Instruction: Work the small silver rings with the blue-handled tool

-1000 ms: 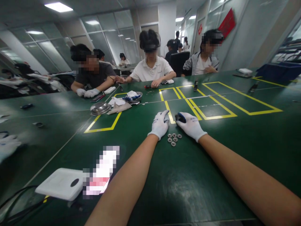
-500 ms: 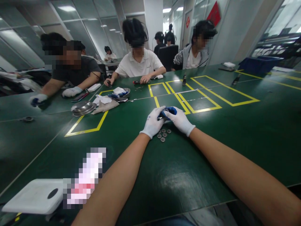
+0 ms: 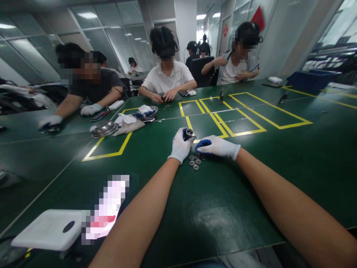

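Note:
My left hand (image 3: 180,146), in a white glove with blue palm coating, grips a dark cylindrical part (image 3: 189,133) whose round metal end faces up toward me. My right hand (image 3: 216,146), gloved the same way, hovers just above and beside several small round metal discs (image 3: 196,167) on the green table (image 3: 212,201). Its fingers are curled together, pointing left toward the discs; whatever may be between the fingertips is hidden.
At left lie a white device (image 3: 50,230) and a phone with a lit, blurred screen (image 3: 107,208). Metal bowls (image 3: 104,129) and cloths (image 3: 129,126) sit further off. Co-workers (image 3: 167,78) sit across the table. A blue bin (image 3: 309,80) stands far right; yellow tape (image 3: 248,132) marks rectangles.
My hands were together around the dark part; now they are apart. The left keeps the part and shows its round end, while the right has moved right and down toward the discs.

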Demonstrator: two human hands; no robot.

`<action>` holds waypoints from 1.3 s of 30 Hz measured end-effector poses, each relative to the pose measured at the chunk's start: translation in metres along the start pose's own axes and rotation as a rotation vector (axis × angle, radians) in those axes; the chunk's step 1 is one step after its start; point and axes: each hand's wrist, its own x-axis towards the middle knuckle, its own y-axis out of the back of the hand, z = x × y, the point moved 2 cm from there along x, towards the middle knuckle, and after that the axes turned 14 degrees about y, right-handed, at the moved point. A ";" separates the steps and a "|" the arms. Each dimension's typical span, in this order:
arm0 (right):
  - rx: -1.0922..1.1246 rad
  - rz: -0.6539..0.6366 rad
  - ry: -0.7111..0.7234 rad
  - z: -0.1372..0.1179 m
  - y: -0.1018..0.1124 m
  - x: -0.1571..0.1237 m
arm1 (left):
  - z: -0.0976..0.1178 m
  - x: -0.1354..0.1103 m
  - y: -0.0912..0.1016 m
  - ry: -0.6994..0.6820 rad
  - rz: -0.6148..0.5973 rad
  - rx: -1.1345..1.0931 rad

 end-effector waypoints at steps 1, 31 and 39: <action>0.031 -0.058 0.007 -0.002 0.002 -0.002 | 0.000 0.000 -0.001 -0.015 0.002 0.018; -0.284 0.625 0.136 0.008 -0.008 0.004 | 0.000 -0.002 0.001 -0.118 0.019 0.067; -0.501 0.677 0.394 -0.017 -0.025 0.008 | 0.002 -0.002 0.001 -0.135 0.012 0.132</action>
